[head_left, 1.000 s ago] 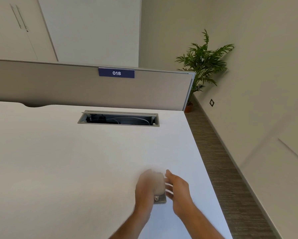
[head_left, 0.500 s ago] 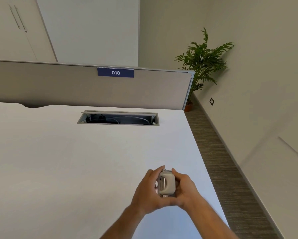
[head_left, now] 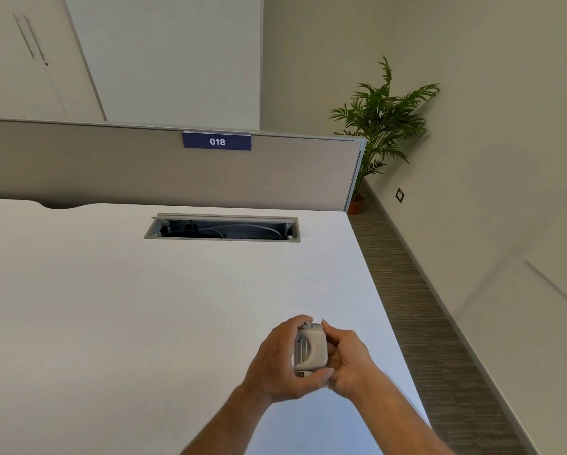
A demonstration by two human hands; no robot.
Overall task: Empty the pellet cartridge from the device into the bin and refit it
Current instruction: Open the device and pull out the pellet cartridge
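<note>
Both hands are on the device (head_left: 311, 351), held up over the near right part of the table (head_left: 117, 307), not resting on it. The device is a small light-grey plastic block, rounded on the right side, with two narrow vertical slots on the left part of its face and a small metal bit showing at top and bottom.

Left hand (head_left: 277, 364): wrapped around the device's left side, fingers curled over the top edge, thumb under the bottom edge. Closed grip on it.

Right hand (head_left: 347, 362): clamped on the right side, fingers bunched against the body, thumb meeting the left thumb below the device. Also a closed grip.

Can't tell whether the cartridge is in or out; nothing separate is visible, and the hands cover most of the sides.

Rest of the scene: the table is white, with an open cable hatch (head_left: 222, 227) toward the far edge and cables visible inside. A grey divider panel (head_left: 111, 169) stands behind it with a blue tag (head_left: 217, 141) reading 018. A potted plant (head_left: 382, 126) stands in the corner past the divider's right end. Striped carpet (head_left: 416, 307) runs along the table's right side. No bin in frame.
</note>
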